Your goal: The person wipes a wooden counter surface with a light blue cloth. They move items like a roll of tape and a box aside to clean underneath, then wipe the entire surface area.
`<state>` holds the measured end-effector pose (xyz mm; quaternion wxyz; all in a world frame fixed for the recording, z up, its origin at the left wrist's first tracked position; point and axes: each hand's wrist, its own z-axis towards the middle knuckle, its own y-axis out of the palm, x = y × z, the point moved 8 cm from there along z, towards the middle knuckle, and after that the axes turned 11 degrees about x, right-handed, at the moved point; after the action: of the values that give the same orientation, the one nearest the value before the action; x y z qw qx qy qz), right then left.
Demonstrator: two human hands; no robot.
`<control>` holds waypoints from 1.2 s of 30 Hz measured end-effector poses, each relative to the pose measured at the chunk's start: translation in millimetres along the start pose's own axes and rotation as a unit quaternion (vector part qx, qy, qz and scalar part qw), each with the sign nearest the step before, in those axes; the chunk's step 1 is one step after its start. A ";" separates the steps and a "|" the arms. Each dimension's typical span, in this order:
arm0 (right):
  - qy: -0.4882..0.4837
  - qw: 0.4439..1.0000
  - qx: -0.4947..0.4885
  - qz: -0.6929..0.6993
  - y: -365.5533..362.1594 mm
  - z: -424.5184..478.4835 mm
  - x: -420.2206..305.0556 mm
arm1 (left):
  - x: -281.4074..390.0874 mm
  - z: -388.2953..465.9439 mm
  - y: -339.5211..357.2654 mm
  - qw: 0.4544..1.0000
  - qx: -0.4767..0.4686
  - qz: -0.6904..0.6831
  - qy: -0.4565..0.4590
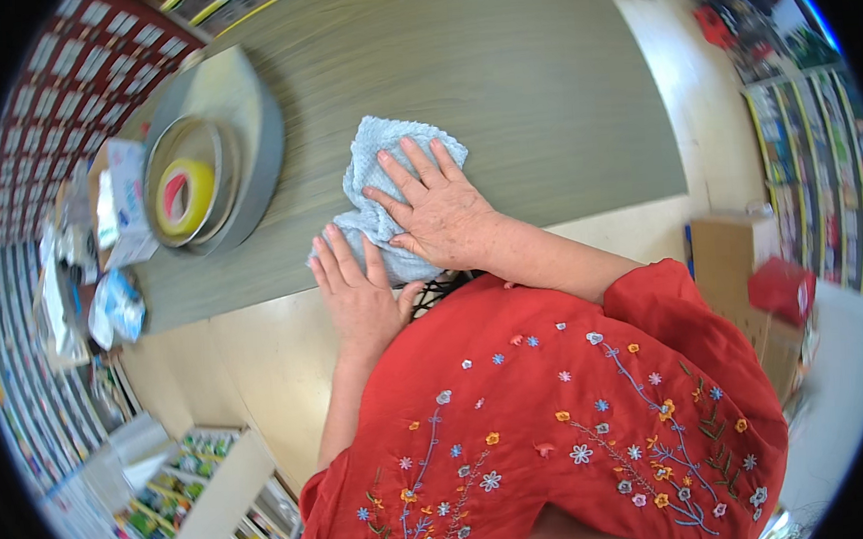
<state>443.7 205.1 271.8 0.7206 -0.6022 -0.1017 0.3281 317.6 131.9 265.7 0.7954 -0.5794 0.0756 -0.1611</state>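
A light blue textured cloth (pixel 371 162) lies crumpled near the front edge of a grey-green wood-grain table (pixel 510 94). My right hand (pixel 443 213) rests flat on it, palm down with the fingers spread, covering part of its middle. On the cloth's lower left corner lie the fingers of my left hand (pixel 359 292), also spread, while its palm and thumb reach past the table's front edge. Neither hand's fingers are curled around the cloth.
Left on the table is a grey tray-like container (pixel 265 161) beside a round metal-rimmed container (pixel 229 200) with a yellow tape roll (pixel 204 205). An open carton (pixel 130 195) and a plastic bag (pixel 117 309) stand farther left. Cardboard boxes (pixel 731 266) and stocked shelves (pixel 814 164) are right.
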 end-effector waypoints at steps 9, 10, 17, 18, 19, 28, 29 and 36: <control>0.352 0.908 0.075 -0.215 -76.2 -186.1 134.8 | 180.7 92.5 39.7 0.943 0.017 -0.165 0.289; 0.369 0.894 0.092 -0.239 -84.6 -207.4 147.7 | 207.7 98.8 46.1 0.936 0.037 -0.162 0.311; 0.427 0.853 0.108 -0.281 -104.0 -232.4 203.9 | 286.5 122.1 76.1 0.931 0.058 -0.141 0.331; 0.419 0.860 0.108 -0.272 -102.0 -224.2 200.0 | 276.6 120.2 75.6 0.934 0.058 -0.148 0.320; 0.398 0.873 0.101 -0.264 -95.3 -211.8 193.5 | 264.2 117.9 74.8 0.938 0.059 -0.153 0.306; 0.101 0.990 0.056 -0.077 -10.5 -42.9 20.5 | 16.5 29.0 24.0 0.990 0.070 0.018 0.123; 0.054 0.996 0.053 -0.053 1.0 -24.8 -3.0 | -16.1 16.5 16.6 0.994 0.057 0.027 0.091; -0.135 0.991 0.011 -0.020 66.9 77.2 -170.1 | -192.9 -65.0 -5.1 0.988 0.053 0.147 0.000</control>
<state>248.5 169.6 271.2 0.7129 -0.5425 -0.2066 0.3934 116.1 138.5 237.1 0.8401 -0.5188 0.1515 -0.0458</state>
